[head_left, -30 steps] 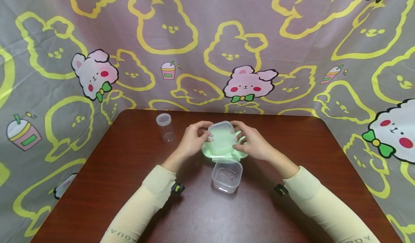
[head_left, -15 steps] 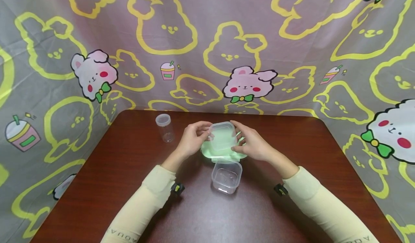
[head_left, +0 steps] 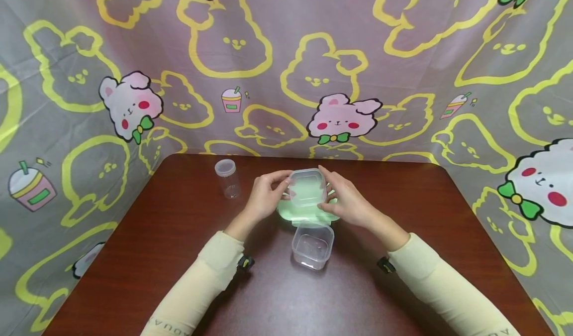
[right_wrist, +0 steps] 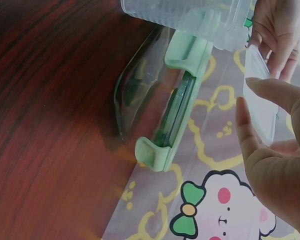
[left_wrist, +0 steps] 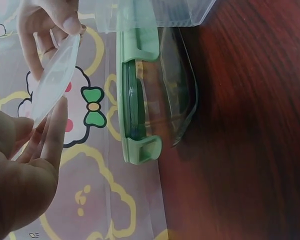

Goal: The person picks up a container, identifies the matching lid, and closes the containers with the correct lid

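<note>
Both hands hold a translucent square plastic lid [head_left: 307,187] by its opposite sides, with fingers and thumbs at its edges. My left hand [head_left: 264,196] pinches the left edge and my right hand [head_left: 348,197] the right one. As the wrist views show, the lid [left_wrist: 57,82] is tilted and raised above a glass food container with a green clip-on lid [head_left: 309,213]. Its side clips [right_wrist: 152,154] show in the right wrist view. Just in front of that container stands a small clear plastic box [head_left: 313,249], its top uncovered.
A clear jar with a whitish cap [head_left: 227,179] stands at the back left of the brown wooden table [head_left: 156,246]. A printed cloth with bunny faces [head_left: 268,52] hangs behind the table and along both sides.
The lid stays between both hands and has turned slightly, its edges straighter to the view. The hands shift only a little; the containers and jar stay in place.
</note>
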`<action>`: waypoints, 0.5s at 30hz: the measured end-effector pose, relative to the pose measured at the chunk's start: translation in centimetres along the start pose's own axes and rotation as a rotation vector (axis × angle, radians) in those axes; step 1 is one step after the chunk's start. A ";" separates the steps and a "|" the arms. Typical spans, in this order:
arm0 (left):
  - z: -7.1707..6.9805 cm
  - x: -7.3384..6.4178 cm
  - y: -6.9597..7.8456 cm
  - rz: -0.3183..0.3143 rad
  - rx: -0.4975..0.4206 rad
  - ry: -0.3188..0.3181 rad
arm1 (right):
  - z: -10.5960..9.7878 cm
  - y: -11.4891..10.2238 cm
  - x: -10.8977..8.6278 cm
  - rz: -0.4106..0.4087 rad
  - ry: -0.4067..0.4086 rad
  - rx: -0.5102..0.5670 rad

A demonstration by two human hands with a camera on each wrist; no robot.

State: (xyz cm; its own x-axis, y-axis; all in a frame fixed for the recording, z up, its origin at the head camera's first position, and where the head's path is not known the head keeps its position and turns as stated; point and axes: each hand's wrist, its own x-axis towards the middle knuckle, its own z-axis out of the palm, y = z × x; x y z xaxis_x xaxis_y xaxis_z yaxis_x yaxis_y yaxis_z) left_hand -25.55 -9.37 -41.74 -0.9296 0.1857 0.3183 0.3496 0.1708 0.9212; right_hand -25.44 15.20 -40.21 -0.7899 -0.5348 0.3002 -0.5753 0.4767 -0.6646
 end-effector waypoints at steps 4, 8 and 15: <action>0.1 0.0 0.1 0.014 -0.002 0.002 | 0.1 0.0 -0.1 -0.023 0.030 -0.001; 0.2 0.0 0.2 0.013 -0.011 0.011 | 0.2 0.0 -0.2 -0.051 0.063 -0.011; 0.4 0.0 0.2 -0.011 -0.006 0.030 | 0.2 0.2 -0.4 -0.103 0.114 -0.024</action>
State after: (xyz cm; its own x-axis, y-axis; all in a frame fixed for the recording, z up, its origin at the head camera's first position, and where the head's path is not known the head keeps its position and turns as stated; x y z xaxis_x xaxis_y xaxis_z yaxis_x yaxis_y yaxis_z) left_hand -25.41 -8.98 -41.62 -0.9365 0.1548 0.3148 0.3388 0.1664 0.9260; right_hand -25.21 15.32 -40.59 -0.7447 -0.4996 0.4426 -0.6583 0.4405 -0.6105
